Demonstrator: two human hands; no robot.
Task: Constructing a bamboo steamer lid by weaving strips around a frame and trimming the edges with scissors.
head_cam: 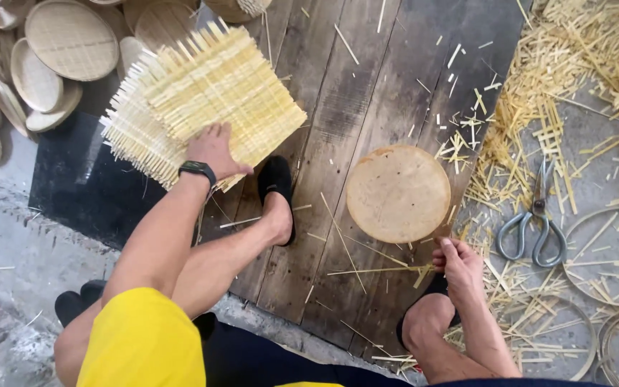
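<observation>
My left hand [213, 150] rests flat on the top sheet of a stack of square woven bamboo mats [205, 97] lying on the dark wooden boards [367, 93]. A dark watch sits on that wrist. My right hand [456, 261] is low by my right foot, fingers curled, pinching a thin bamboo strip [374, 271] that lies on the boards. A round woven disc [397, 193] lies just above that hand.
Large metal scissors [536, 222] lie to the right among scattered bamboo offcuts [582, 72]. Thin round hoops [607, 247] lie at the right edge. Several round woven trays [69, 39] are piled at upper left. A black mat [80, 179] lies beside the boards.
</observation>
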